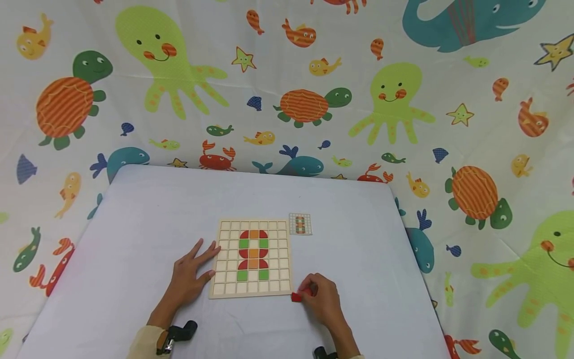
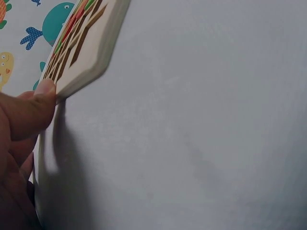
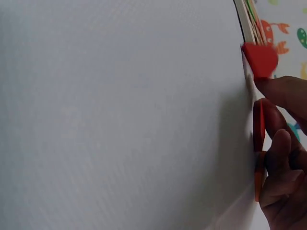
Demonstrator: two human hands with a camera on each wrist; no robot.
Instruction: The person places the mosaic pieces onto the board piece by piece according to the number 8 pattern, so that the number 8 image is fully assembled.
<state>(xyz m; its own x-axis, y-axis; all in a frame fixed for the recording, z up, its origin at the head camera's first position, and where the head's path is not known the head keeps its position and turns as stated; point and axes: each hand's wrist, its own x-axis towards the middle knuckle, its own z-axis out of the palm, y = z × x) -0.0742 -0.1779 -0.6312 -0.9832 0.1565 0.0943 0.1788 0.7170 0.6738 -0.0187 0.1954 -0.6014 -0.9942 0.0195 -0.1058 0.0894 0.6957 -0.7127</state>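
Observation:
A wooden grid board lies on the table, with red rounded, green square and orange square tiles in its middle columns. My left hand lies at the board's left side, fingers spread; in the left wrist view its thumb touches the board's edge. Just off the board's lower right corner, my right hand has its fingers curled at red tiles. One red tile with a rounded side is at the thumb tip; another red tile and an orange tile are beside the fingers.
A small pattern card lies at the board's upper right corner, printed with a grid and coloured shapes. White cloth covers the table. A curtain with sea animals hangs behind and beside it.

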